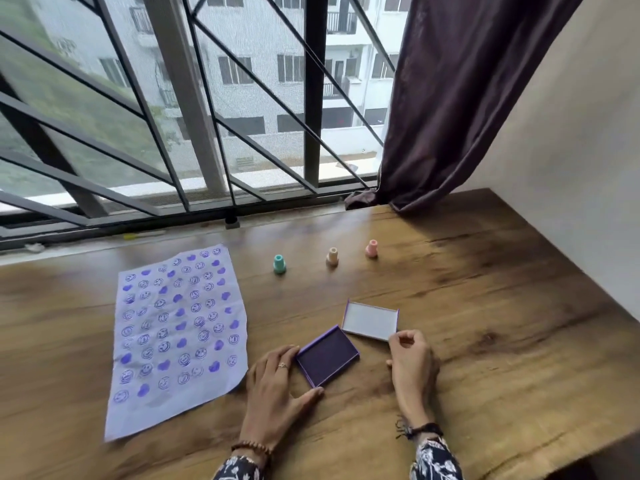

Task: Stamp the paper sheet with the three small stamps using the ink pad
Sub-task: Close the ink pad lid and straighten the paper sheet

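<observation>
A white paper sheet covered with several purple smiley and heart prints lies on the wooden table's left. Three small stamps stand upright in a row beyond: teal, beige and pink. The open purple ink pad lies near me, and my left hand grips its left and front edges between fingers and thumb. The pad's white-lined lid rests just to the right. My right hand has its fingertips at the lid's near right corner; whether it pinches the lid is unclear.
The wooden table runs to a barred window along its far edge and a white wall on the right. A dark curtain hangs at the back right corner, its hem touching the tabletop.
</observation>
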The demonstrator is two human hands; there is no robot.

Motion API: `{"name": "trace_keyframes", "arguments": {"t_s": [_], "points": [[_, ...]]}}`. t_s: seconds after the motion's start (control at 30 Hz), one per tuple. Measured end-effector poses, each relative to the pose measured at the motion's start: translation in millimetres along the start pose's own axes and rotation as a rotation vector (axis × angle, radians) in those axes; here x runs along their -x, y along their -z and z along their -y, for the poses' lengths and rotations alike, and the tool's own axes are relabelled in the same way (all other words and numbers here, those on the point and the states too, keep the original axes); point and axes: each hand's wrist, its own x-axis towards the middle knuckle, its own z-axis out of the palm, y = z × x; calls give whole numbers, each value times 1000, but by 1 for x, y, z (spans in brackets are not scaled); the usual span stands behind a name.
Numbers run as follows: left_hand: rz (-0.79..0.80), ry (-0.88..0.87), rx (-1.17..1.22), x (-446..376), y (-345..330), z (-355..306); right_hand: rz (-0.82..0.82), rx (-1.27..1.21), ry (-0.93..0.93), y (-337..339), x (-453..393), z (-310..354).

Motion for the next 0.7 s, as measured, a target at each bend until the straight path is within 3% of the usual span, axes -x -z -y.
{"name": "trace_keyframes", "arguments": {"t_s": [0.23, 0.5, 0.7], "points": [[-12, 42, 14, 2, 0, 3, -99, 66, 474, 20, 21, 41], [59, 16, 78, -1, 4, 9, 214, 305, 930, -4, 80, 26], [64, -12, 149, -1, 8, 13, 339, 285, 951, -15, 92, -5]]}}
